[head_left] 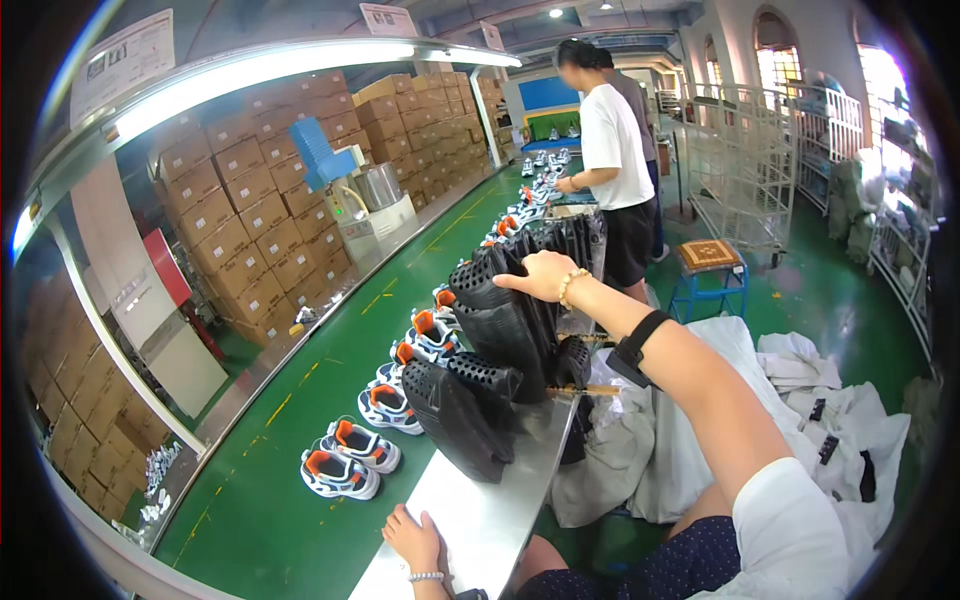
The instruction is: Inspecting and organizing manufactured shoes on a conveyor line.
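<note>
Black perforated forms (pixel 507 340) stand bunched on your metal bench (pixel 490 515), beside sneakers (pixel 345 487) on the green belt (pixel 270 470). Your right hand (pixel 545 275) curves half-closed over one form's top; whether it grips, I cannot tell. Your left hand (pixel 413 540) lies loosely open, empty, at the bench's edge.

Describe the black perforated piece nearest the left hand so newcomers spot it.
Find the long green work surface, then the metal plate along its right side. On it, in a cluster of such pieces, the black perforated piece stands frontmost, closest to the left hand, while its neighbours sit farther back, toward the right hand.
</note>
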A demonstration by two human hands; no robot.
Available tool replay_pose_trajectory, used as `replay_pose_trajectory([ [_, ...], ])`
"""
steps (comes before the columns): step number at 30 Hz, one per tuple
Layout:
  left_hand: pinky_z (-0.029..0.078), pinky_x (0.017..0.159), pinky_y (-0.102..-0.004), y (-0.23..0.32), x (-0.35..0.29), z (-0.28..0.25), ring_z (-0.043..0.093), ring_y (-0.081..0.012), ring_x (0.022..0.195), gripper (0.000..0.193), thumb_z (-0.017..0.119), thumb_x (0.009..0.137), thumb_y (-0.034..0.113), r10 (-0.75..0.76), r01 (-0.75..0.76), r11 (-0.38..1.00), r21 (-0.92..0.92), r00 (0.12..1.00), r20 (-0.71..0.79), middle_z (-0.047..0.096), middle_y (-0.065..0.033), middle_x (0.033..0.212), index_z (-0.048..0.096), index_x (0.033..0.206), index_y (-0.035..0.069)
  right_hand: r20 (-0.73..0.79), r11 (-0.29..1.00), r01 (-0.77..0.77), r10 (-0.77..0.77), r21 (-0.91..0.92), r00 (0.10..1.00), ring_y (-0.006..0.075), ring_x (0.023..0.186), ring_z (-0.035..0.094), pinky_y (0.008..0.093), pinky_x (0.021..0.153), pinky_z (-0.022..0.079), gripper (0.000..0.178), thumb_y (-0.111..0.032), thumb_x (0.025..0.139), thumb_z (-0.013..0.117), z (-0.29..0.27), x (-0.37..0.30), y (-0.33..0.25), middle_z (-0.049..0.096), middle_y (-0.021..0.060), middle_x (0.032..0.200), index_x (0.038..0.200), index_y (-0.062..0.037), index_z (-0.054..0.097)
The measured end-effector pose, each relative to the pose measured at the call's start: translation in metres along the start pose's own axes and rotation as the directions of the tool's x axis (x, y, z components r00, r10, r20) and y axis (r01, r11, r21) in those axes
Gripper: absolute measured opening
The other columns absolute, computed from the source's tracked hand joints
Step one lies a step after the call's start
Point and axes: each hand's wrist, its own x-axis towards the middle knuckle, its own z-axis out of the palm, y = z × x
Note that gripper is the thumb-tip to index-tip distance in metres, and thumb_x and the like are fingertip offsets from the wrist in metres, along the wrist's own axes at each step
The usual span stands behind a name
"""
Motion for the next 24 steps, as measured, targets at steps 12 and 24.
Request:
replay_pose_trajectory([
  [12, 0.024, 0.108, -0.048, 0.008, 0.003, -0.005, 0.045, -0.0358, 0.117, 0.052, 0.061, 0.081, 0.027, -0.035, 0.037, 0.998, -0.056, 0.999, 0.04, 0.052, -0.0205, 0.121, 0.048, 0.125, 0.001, -0.117, 0.965, 0.216, -0.234, -0.149, 0.965, 0.038, 0.083, 0.063, 0.0465, 0.077, 0.05, 0.054, -0.052, 0.088, 0.05, -0.06, -0.116, -0.071, 0.066, 0.0187, 0.083, 0.077, -0.0031, 0.068],
  [24, 0.032, 0.1, -0.044, 0.008, 0.017, 0.006, 0.051, -0.0347, 0.113, 0.043, 0.052, 0.087, 0.035, -0.119, 0.105, 0.986, 0.131, 0.987, 0.105, 0.058, -0.0159, 0.118, 0.053, 0.122, 0.01, 0.151, 0.727, 0.662, -0.644, -0.181, 0.75, 0.0365, 0.076, 0.062, 0.0448, 0.074, 0.05, 0.058, -0.051, 0.091, 0.045, -0.133, -0.251, -0.224, 0.064, 0.0195, 0.08, 0.082, 0.002, 0.065],
])
